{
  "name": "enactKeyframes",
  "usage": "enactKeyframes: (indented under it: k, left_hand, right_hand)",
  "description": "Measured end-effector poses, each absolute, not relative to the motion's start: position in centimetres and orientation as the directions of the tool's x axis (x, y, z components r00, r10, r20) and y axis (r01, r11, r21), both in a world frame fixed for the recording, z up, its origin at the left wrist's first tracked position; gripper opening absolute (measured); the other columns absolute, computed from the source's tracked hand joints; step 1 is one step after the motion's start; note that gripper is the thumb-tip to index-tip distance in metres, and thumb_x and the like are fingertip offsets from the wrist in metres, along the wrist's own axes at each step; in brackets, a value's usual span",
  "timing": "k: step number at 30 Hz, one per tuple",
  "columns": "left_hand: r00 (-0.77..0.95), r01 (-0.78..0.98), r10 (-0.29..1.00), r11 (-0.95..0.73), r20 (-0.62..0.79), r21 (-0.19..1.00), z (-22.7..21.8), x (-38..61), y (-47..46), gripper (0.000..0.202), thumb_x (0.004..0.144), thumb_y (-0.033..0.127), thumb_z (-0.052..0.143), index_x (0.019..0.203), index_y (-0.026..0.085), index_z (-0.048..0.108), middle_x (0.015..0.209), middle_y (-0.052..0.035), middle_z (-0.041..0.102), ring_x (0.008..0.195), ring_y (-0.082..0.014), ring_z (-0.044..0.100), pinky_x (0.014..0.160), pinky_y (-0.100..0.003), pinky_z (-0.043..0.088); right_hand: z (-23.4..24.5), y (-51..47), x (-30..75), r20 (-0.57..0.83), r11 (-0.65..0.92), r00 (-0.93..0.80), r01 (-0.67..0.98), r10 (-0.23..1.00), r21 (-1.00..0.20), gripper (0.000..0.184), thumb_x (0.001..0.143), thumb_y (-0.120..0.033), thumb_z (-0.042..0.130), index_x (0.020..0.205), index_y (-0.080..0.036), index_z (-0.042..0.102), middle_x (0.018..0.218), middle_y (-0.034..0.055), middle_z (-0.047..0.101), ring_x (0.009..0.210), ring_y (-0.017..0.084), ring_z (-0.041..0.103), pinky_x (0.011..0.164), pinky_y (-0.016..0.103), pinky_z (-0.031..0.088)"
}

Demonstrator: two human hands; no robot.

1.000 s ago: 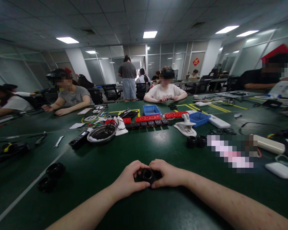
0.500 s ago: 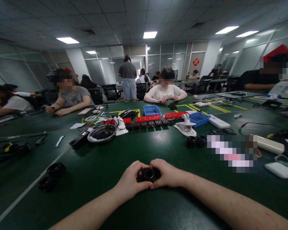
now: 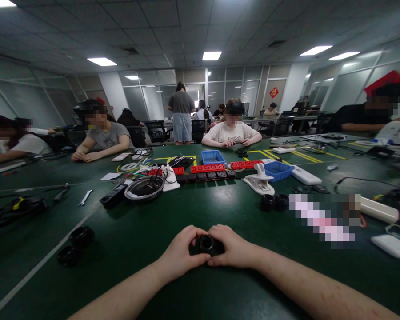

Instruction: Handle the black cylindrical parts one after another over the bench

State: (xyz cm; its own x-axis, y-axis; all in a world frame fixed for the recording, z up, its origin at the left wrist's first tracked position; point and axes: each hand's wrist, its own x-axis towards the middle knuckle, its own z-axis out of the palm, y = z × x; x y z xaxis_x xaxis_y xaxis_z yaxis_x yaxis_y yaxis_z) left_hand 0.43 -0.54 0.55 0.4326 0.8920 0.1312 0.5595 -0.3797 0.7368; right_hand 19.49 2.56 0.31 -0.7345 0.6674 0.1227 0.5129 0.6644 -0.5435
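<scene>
In front of me, low over the table, both hands hold a black part with a round, rimmed opening (image 3: 206, 243) that faces me. My left hand (image 3: 182, 250) curls around its left side, thumb along the lower edge. From the other side my right hand (image 3: 234, 248) grips it, and the fingertips of both hands come close together above and below. The part's outer ends are hidden by my fingers. Two black ring-shaped parts (image 3: 82, 236) lie on the left. Another pair of black round parts (image 3: 267, 202) stands side by side at the right.
On the green table (image 3: 126, 284) are a wrench (image 3: 86, 198), a round metal dish (image 3: 144, 195), a red strip (image 3: 208, 168), a white clip stand (image 3: 260, 181) and blue trays (image 3: 212, 157). Cables lie on both sides. People sit across the table.
The view has tilted slightly up, so the surroundings appear lower. Both hands keep hold of the black part, with little visible movement.
</scene>
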Motion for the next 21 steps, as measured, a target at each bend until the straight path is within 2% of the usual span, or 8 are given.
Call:
enactKeyframes:
  k: [3,9,13,21]
  left_hand:
    - [0.47,0.528,0.874,-0.392,0.125,0.754,0.7,0.3,-0.6,0.042,0.066,0.02,0.071,0.105,0.023,0.056,0.088,0.0006,0.05,0.075,-0.0161,0.047,0.064,-0.024,0.038]
    - [0.501,0.484,0.853,-0.419,0.149,0.768,1.1,0.4,-0.6,0.038,0.066,0.018,0.07,0.102,0.023,0.058,0.091,0.0002,0.051,0.076,-0.0155,0.048,0.062,-0.022,0.037]
    - [0.492,0.49,0.858,-0.411,0.145,0.768,1.2,0.4,-0.5,0.037,0.065,0.018,0.071,0.1,0.021,0.059,0.09,0.0,0.051,0.075,-0.0154,0.047,0.062,-0.022,0.037]
    - [0.467,0.544,0.876,-0.39,0.118,0.743,1.0,0.4,-0.6,0.038,0.064,0.023,0.074,0.099,0.021,0.06,0.084,0.001,0.05,0.073,-0.0158,0.048,0.062,-0.023,0.037]
  right_hand:
    - [0.5,2.9,19.9,0.094,0.659,-0.769,0.471,0.632,-0.586,0.036,0.06,-0.033,0.076,0.089,-0.017,0.061,0.083,0.0008,0.059,0.081,0.02,0.051,0.074,0.031,0.038]
    - [1.1,3.3,20.3,0.058,0.652,-0.814,0.417,0.577,-0.633,0.041,0.06,-0.024,0.076,0.098,-0.018,0.062,0.087,0.0012,0.058,0.084,0.02,0.051,0.077,0.031,0.039]
    - [0.8,3.6,20.3,0.079,0.665,-0.829,0.383,0.553,-0.641,0.037,0.061,-0.025,0.076,0.095,-0.018,0.063,0.086,0.0005,0.058,0.082,0.019,0.051,0.076,0.03,0.038]
    - [0.1,3.7,20.1,0.05,0.623,-0.771,0.472,0.635,-0.624,0.036,0.056,-0.031,0.079,0.084,-0.016,0.061,0.078,-0.001,0.055,0.076,0.017,0.05,0.066,0.025,0.037]
